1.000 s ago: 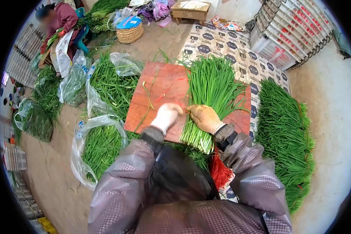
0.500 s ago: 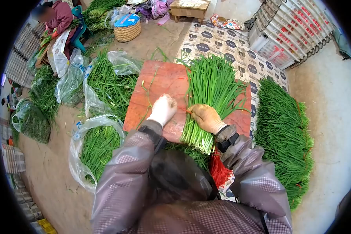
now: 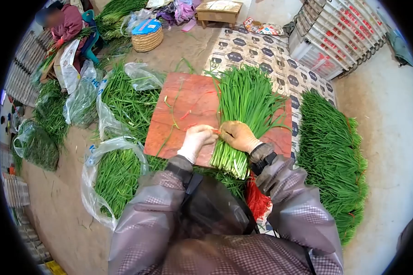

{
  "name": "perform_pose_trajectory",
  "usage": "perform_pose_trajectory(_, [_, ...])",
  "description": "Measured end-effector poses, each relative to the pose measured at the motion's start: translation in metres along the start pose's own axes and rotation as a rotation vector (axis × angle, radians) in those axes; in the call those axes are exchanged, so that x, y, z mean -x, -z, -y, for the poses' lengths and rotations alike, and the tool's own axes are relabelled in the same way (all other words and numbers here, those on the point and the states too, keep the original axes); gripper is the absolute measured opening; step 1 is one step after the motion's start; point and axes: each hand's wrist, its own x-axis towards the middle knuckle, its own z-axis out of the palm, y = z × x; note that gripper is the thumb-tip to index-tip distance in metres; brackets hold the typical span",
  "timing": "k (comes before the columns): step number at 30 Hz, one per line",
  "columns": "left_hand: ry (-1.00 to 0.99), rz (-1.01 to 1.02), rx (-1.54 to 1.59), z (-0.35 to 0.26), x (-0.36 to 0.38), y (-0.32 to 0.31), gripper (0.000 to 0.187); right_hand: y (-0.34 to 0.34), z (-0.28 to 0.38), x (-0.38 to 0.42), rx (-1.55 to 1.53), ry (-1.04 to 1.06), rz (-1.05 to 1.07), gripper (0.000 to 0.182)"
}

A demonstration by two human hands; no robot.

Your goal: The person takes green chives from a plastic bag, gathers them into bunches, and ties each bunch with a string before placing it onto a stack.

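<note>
A thick bundle of garlic chives [image 3: 245,94] lies on a reddish board [image 3: 163,135], its pale cut ends toward me. My left hand [image 3: 198,141], in a white glove, is closed in a pinch on a red tie string [image 3: 215,131] at the bundle's left side. My right hand [image 3: 239,136], in a stained glove, rests on the lower stems with its fingers closed on the same string. The two hands nearly touch. How the string runs under the bundle is hidden. A loose chive strand [image 3: 172,110] and red string pieces lie on the board.
A long row of tied chives [image 3: 328,160] stands at the right on patterned sheeting [image 3: 234,43]. Plastic bags of loose chives [image 3: 117,176] lie at the left. Red strings [image 3: 258,199] hang below the board. A seated person [image 3: 69,23] handles greens beside a wicker basket [image 3: 147,41].
My left hand has moved right and down, close to my right hand. The string stretch between them is shorter, and red string now shows on the board beyond my left hand.
</note>
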Motion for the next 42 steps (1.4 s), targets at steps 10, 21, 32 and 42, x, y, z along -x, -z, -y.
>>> perform_pose_trajectory(10, [0.001,0.001,0.086,0.001,0.001,0.002,0.018,-0.004,-0.007,-0.001,-0.005,0.028,0.015,0.025])
perform_pose_trajectory(21, [0.026,0.013,0.098,-0.002,0.007,-0.001,0.018,-0.003,-0.005,-0.002,-0.028,-0.001,0.013,0.025])
perform_pose_trajectory(32, [-0.038,0.020,-0.193,-0.029,0.010,-0.011,0.015,-0.003,0.001,-0.001,-0.287,-0.190,-0.060,0.018])
perform_pose_trajectory(42, [-0.182,-0.310,-0.341,0.002,-0.020,0.022,0.028,-0.006,-0.005,-0.005,-0.169,-0.149,0.024,0.017])
